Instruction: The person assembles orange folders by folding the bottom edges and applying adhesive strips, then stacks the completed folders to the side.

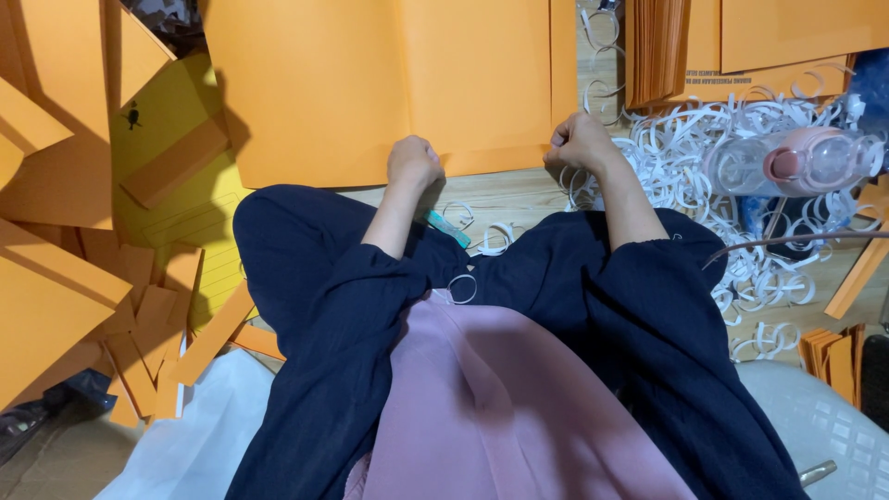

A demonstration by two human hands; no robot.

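Note:
A large orange paper envelope (370,83) lies flat on the wooden floor in front of me. My left hand (413,162) is closed in a fist and rests on its near edge. My right hand (579,141) is also closed, pinching at the envelope's near right corner; whether a thin white strip is between its fingers I cannot tell. A small teal object (448,228) lies on the floor just behind my left wrist. My dark sleeves and pink garment fill the lower middle.
A heap of curled white paper strips (704,157) covers the floor at right, with a pink clear bottle (796,162) on it. A stack of orange envelopes (657,46) stands at top right. Orange sheets and offcuts (65,278) pile up at left, over yellow paper (199,199).

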